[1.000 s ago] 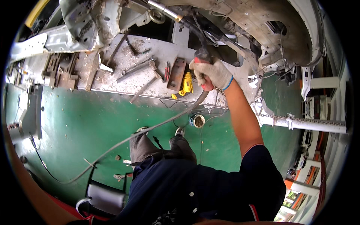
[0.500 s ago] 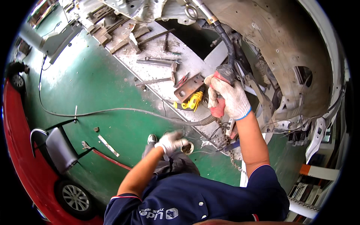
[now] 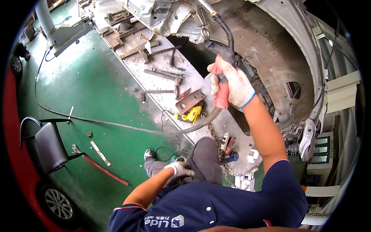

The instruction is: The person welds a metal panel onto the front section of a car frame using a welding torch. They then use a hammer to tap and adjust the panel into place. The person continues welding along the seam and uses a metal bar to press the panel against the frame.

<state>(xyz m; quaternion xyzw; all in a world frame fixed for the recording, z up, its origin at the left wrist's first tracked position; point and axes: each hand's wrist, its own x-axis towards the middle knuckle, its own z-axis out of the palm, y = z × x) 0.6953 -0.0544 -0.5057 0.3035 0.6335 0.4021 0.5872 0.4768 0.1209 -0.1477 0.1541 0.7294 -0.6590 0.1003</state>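
Note:
My right hand, in a white knit glove, is wrapped around the red handle of a welding torch. The torch's black neck rises from the fist to a pale metal front end beside the stripped car body. From the handle's lower end a ribbed sleeve and a long dark cable run left across the bench and floor. My left hand, gloved too, lies by my thigh with its fingers loosely stretched out and nothing visible in them.
A metal bench carries a hammer, a holed steel bracket, a yellow power tool and a chain. On the green floor are a chair, a red-handled wrench and a red car.
My right hand has shifted slightly up and left in view with the torch still in it. My left hand has come down to my thigh, and my knee now shows beside the bench.

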